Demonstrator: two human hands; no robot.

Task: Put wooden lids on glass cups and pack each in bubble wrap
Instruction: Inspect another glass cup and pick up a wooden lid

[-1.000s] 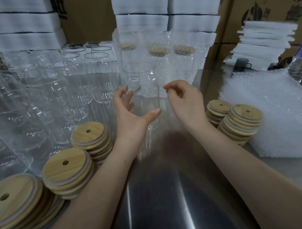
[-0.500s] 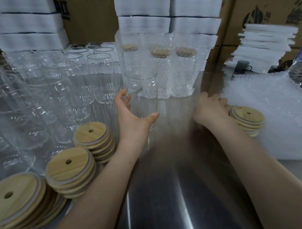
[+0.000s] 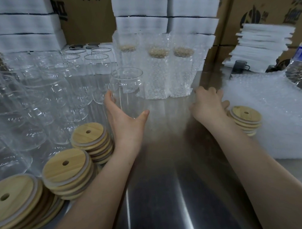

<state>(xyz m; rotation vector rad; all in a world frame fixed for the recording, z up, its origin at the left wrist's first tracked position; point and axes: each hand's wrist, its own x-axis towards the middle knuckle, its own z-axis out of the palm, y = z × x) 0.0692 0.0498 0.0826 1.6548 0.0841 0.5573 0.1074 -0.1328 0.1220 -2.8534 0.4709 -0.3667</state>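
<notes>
The fingers of the left hand are curved round the far left side of a glass cup, and the thumb is stretched across its near right side, so that the lower body is held between them. The cup is clear and tall, slightly narrowed below the rim, its mouth open; it is stood upright on the steel table, at 12 o'clock from the left wrist.

The fingers of the right hand are curled downward and kept close together, at 3 o'clock from the cup; whether anything is pinched beneath them cannot be told, since the palm hides what lies under it. A stack of wooden lids, each pierced by a small hole, is seen just beside that hand at 4 o'clock; a pile of bubble wrap is banked against it at 3 o'clock.

At 9 o'clock from the cup, bare glasses are crowded closely; at 7 o'clock, three more lid stacks are ranged along the left forearm; at 1 o'clock, wrapped cups are stood just behind. A strip of bare steel is shown between the forearms, running toward 6 o'clock; foam sheets and cardboard boxes are stacked along the back at 12 o'clock.
</notes>
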